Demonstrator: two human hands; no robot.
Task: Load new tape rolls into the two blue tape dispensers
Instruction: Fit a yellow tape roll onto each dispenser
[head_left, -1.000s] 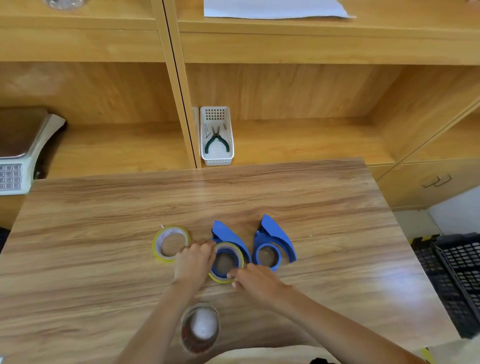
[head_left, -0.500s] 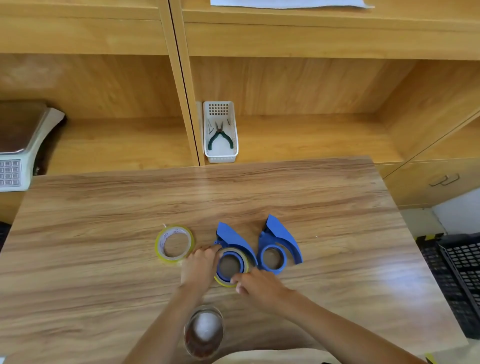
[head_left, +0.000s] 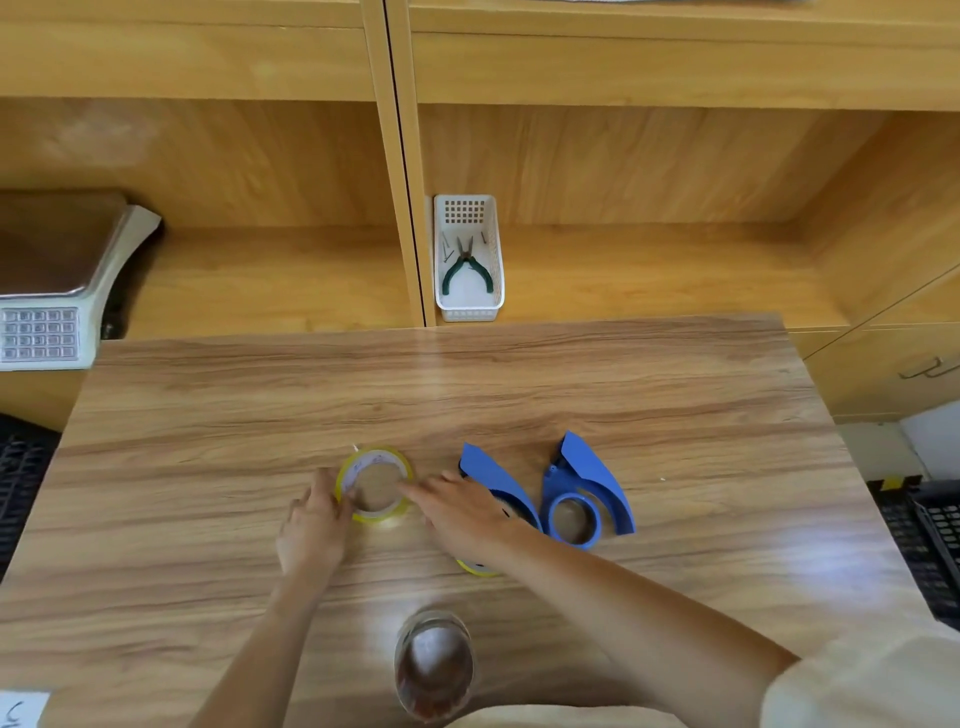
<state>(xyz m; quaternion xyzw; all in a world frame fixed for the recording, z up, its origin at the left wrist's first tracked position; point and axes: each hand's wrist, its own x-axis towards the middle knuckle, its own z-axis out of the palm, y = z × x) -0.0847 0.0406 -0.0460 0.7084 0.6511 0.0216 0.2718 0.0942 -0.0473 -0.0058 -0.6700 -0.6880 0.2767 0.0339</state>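
Observation:
A loose yellow-rimmed tape roll (head_left: 382, 516) lies flat on the wooden table (head_left: 519, 384). My left hand (head_left: 311, 525) grips its left rim, and the outstretched fingers of my right hand (head_left: 462, 512) touch its right rim. My right hand and wrist cover most of the left blue dispenser (head_left: 491, 478); a yellow edge of the tape roll in it (head_left: 475, 569) peeks out under my wrist. To the right lies the second blue dispenser (head_left: 587, 493), its round hub bare.
A glass jar (head_left: 434, 665) stands near the table's front edge between my forearms. On the shelf behind are a white basket (head_left: 493, 291) holding green-handled pliers and a weighing scale (head_left: 52, 291). A black crate (head_left: 930, 545) sits right of the table.
Both hands left the left dispenser with its fitted roll and shifted left onto the loose tape roll. The camera moved closer.

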